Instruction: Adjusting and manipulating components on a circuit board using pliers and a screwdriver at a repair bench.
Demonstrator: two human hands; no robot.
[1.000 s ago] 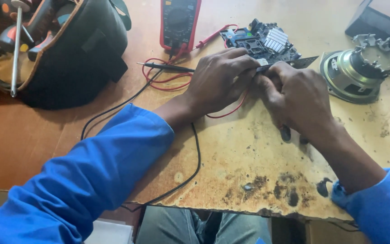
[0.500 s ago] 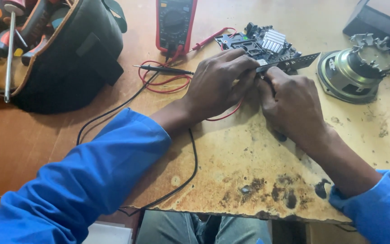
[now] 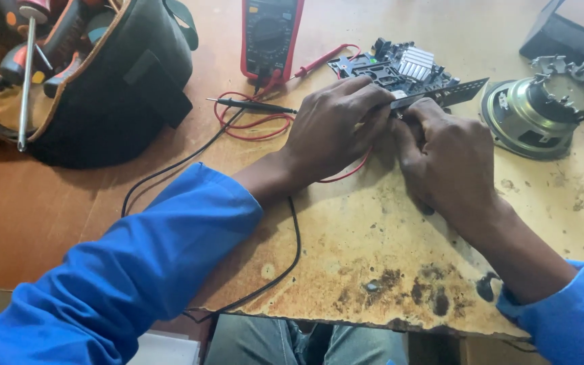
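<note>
A person in blue sleeves works at a worn wooden bench point(image 3: 386, 270), seen from above. Both hands meet near the middle of the bench, toward its far edge. The left hand point(image 3: 336, 128) curls with its fingers closed down over the near edge of a dark circuit board point(image 3: 400, 71). The right hand point(image 3: 451, 162) sits just beside it, touching it, with fingertips pinched narrow on a small part at the board's near edge; the part itself is hidden between the fingers. A thin dark strip point(image 3: 451, 93) sticks out from between the hands toward the right. The board carries a small silver finned heat sink point(image 3: 417, 63).

A red multimeter point(image 3: 270, 37) lies at the far edge, just left of the board. Its red lead wire point(image 3: 255, 125) loops on the bench and runs under the left hand. A black probe point(image 3: 251, 105) lies on that loop, and its black wire point(image 3: 285, 263) trails back toward the near edge, passing under the left forearm.

A loose round speaker point(image 3: 542, 108) rests near the right edge, close to the right hand but apart from it. A dark box point(image 3: 569, 34) fills the far right corner. At the far left corner, an open black tool bag point(image 3: 113, 81) holds screwdrivers point(image 3: 28, 74). Dark burn marks stain the bench near its chipped near edge.
</note>
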